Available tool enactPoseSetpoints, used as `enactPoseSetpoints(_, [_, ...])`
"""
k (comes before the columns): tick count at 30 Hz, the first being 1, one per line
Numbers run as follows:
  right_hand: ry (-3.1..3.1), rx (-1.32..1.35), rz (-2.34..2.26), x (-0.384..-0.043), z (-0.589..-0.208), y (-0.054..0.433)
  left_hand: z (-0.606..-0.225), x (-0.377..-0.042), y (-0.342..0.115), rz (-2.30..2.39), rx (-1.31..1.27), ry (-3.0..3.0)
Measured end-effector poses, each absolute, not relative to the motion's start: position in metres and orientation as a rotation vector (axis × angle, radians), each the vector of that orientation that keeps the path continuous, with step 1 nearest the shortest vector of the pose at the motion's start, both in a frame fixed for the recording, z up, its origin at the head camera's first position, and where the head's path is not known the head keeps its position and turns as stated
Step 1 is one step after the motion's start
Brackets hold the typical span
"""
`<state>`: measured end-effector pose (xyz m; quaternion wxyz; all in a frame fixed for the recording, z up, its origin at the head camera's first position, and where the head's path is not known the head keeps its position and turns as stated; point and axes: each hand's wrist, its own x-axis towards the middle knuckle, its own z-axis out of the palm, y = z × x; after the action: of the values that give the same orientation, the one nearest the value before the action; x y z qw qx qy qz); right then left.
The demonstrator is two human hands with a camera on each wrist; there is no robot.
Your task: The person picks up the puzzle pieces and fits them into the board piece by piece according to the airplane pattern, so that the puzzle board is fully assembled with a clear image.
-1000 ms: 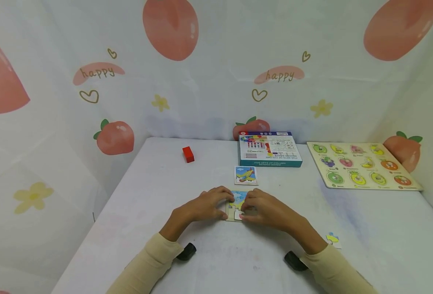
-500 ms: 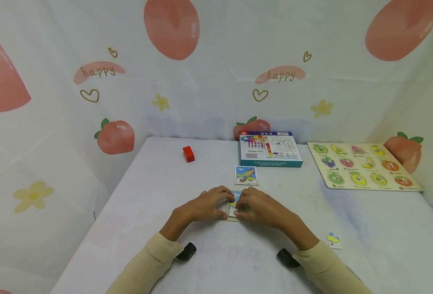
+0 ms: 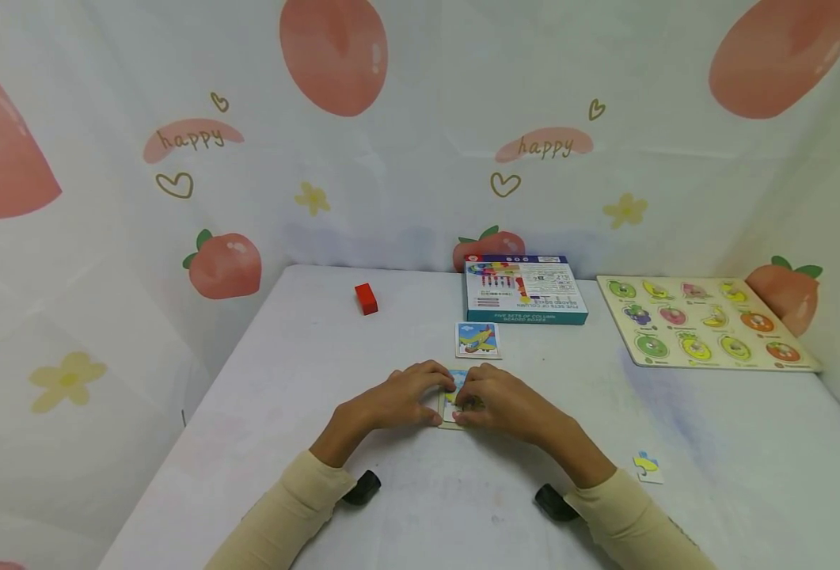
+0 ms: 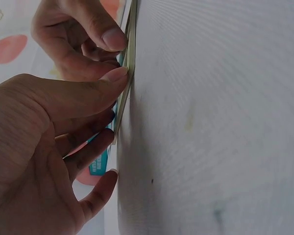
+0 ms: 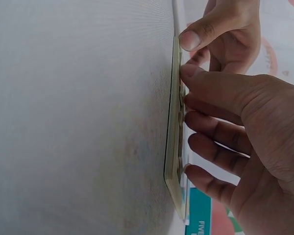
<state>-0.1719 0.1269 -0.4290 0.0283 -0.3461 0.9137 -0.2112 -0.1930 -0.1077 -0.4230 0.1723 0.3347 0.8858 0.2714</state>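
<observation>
A small puzzle board [image 3: 451, 426] lies mid-table, with a blue and yellow picture partly covered by both hands. My left hand [image 3: 401, 398] holds the board by its left edge, thumb near the front corner and fingertips further back. Above the board, my right hand [image 3: 508, 402] pinches a pale puzzle piece [image 3: 450, 412] between thumb and fingers, against the board's left part. The right hand's fingers hide much of the piece and of the board's right side. In the right wrist view, the right thumb [image 5: 192, 71] touches the top of the board's rim [image 5: 172, 122].
Behind the board lies an airplane picture card [image 3: 477, 340]. A loose puzzle piece [image 3: 648, 467] lies to the right. Further back are a red block [image 3: 366, 299], a flat teal-edged box [image 3: 525, 293] and a fruit puzzle board [image 3: 705, 323].
My right hand has shifted left with the puzzle piece, towards the board's left side, then nearly stopped. The left hand keeps its place on the board.
</observation>
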Motion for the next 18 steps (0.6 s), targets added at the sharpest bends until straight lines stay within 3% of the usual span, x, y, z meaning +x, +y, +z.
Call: enactPoseSetpoints(18, [2.79,-1.052,-0.664,-0.1715,-0.4247,0.1269,-0.4219,-0.1933,-0.1065,0.792,0.949,2.518])
